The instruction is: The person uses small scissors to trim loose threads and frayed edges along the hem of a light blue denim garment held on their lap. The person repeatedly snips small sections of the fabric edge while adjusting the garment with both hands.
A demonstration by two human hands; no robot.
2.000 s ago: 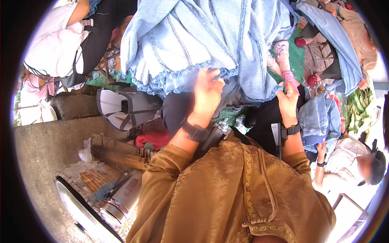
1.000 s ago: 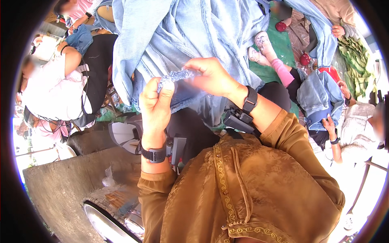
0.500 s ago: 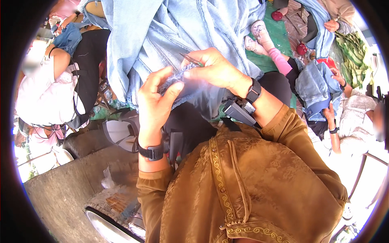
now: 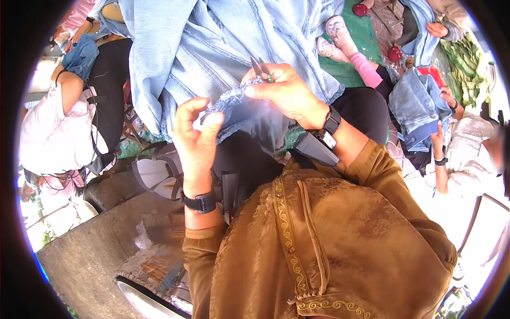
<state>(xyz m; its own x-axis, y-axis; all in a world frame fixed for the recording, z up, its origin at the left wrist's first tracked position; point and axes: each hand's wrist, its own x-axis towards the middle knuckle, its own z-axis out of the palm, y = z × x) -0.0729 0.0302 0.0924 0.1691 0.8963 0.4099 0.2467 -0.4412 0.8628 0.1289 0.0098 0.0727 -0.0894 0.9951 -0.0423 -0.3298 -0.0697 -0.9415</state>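
Observation:
A large light-blue denim piece (image 4: 218, 37) with raised seams spreads over my lap and beyond it. Its frayed edge (image 4: 230, 99) runs between my two hands. My left hand (image 4: 194, 135) pinches one end of that edge between curled fingers and thumb. Held in my right hand (image 4: 292, 101) is a small pair of thread snips (image 4: 260, 68), with dark pointed blades angled up and away and a bit of green near the grip. The right thumb also presses on the frayed edge. The palm hides most of the snips' handle.
At the right, a co-worker's hands hold a blue denim garment (image 4: 417, 109). Another person in a white top (image 4: 58, 127) sits at the left. Pink-legged feet in shoes (image 4: 336, 32) rest on a green mat (image 4: 353, 48). A concrete block (image 4: 90, 250) stands at lower left.
My left hand has moved left and a little down, widening the span of frayed edge between the hands. The snips' blades now point more upward and look spread apart.

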